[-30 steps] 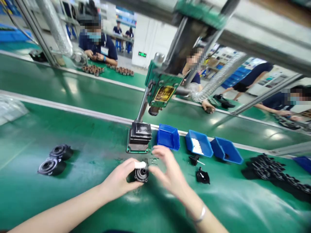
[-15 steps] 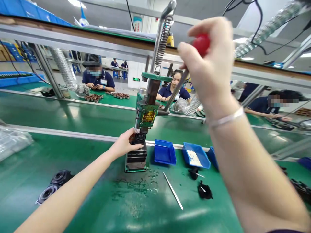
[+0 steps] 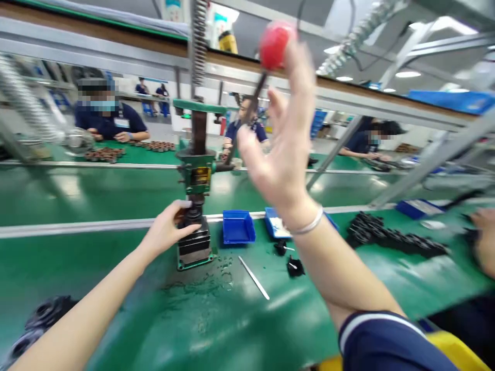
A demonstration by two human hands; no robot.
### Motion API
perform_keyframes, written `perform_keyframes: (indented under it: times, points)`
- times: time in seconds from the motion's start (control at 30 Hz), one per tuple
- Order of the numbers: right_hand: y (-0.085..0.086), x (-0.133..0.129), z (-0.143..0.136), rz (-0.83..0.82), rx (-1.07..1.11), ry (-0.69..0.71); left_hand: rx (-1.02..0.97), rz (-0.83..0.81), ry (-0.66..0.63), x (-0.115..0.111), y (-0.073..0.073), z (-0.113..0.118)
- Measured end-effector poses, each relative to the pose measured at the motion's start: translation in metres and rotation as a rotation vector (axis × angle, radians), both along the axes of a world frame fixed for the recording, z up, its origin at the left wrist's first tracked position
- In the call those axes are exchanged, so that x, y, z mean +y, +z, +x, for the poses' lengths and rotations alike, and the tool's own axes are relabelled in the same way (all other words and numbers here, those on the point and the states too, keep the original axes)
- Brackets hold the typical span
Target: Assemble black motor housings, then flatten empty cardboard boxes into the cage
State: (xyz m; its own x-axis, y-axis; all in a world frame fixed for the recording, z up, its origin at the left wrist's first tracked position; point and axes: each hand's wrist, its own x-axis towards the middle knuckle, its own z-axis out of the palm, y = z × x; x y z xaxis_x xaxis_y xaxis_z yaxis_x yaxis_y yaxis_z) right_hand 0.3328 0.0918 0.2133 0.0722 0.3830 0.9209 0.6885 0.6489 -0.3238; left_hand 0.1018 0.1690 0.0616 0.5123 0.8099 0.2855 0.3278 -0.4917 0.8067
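Note:
A green hand press [image 3: 196, 172] stands on the bench, its ram down on a black round part [image 3: 194, 211]. My left hand [image 3: 168, 226] has thumb and fingers around that part, on the press base [image 3: 194, 246]. The press lever slants up to the right and ends in a red ball knob [image 3: 275, 45]. My right hand [image 3: 284, 149] is beside the lever with fingers stretched and apart; the fingertips overlap the knob's right edge, and I cannot tell whether they touch it.
A blue tray [image 3: 238, 228] and another with white pieces [image 3: 275, 226] stand right of the press. Nearer lie a white stick [image 3: 253, 278] and two black parts [image 3: 295, 266]. More black parts [image 3: 398, 237] are heaped right, beside another person's hand [image 3: 485, 237]. Round parts [image 3: 46, 312] lie left.
My right hand has uncurled from the red knob, its fingers now extended. My left hand stays at the black part. The view has turned to the right.

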Motion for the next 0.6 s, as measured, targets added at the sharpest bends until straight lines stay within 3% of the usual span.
perform_keyframes:
  times: [0.07, 0.17, 0.23, 0.3, 0.4, 0.43, 0.5, 0.6]
  points:
    - [-0.045, -0.033, -0.012, -0.206, -0.028, 0.059, 0.016, 0.225, 0.135, -0.026, -0.008, 0.000]
    - [-0.120, -0.078, -0.041, -0.530, -0.083, 0.186, 0.113, 0.480, 0.187, -0.068, -0.028, 0.010]
    - [-0.154, -0.096, -0.051, -0.471, -0.056, 0.066, 0.112, 0.563, 0.201, -0.092, -0.041, 0.026]
    - [-0.172, -0.109, -0.039, -0.355, -0.062, -0.050, 0.037, 0.575, 0.150, -0.112, -0.052, 0.047]
    - [-0.188, -0.129, 0.033, -0.303, 0.014, -0.316, -0.030, 0.505, -0.026, -0.131, -0.063, 0.066]
    - [-0.197, -0.139, 0.068, -0.320, 0.109, -0.505, -0.004, 0.483, -0.075, -0.134, -0.067, 0.066]
    - [-0.223, -0.162, 0.147, -0.410, 0.341, -0.873, 0.077, 0.454, -0.127, -0.138, -0.076, 0.055]
    - [-0.271, -0.201, 0.255, -0.668, 0.485, -1.171, 0.164, 0.415, -0.164, -0.140, -0.091, 0.027]
